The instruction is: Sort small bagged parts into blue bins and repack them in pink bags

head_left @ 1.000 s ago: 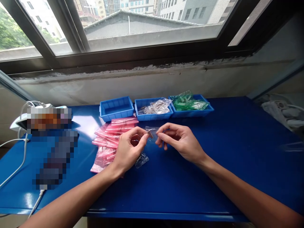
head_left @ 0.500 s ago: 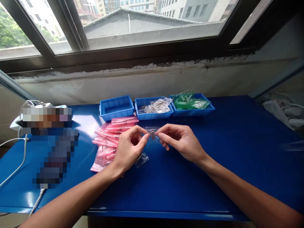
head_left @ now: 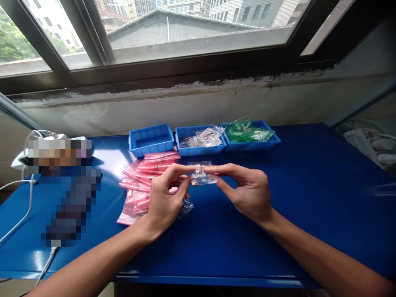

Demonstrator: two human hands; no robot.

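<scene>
Between my two hands is a small clear plastic bag [head_left: 202, 178] with a few thin metal pieces inside, too small to name. My left hand [head_left: 168, 194] pinches its left side between thumb and fingers. On the opposite side, the fingertips and thumb of my right hand [head_left: 247, 189] close on the bag's edge. Pink plastic bags [head_left: 136, 177] lie in an overlapping pile beside and partly behind my left hand. Another clear bag [head_left: 186, 208] rests on the table near my left wrist, partly covered by the hand.
Three blue bins stand along the back: a bare left bin [head_left: 151, 140], a middle bin [head_left: 201, 152] of clear bags and a right bin [head_left: 253, 145] of green bags. Blurred items and white cables [head_left: 31, 202] occupy the left of the blue table [head_left: 309, 185].
The fingers of both hands have shifted on the clear bag, with index fingers now straighter along its top. The bag now looks more spread and puffed. The bins and pink bags stay put.
</scene>
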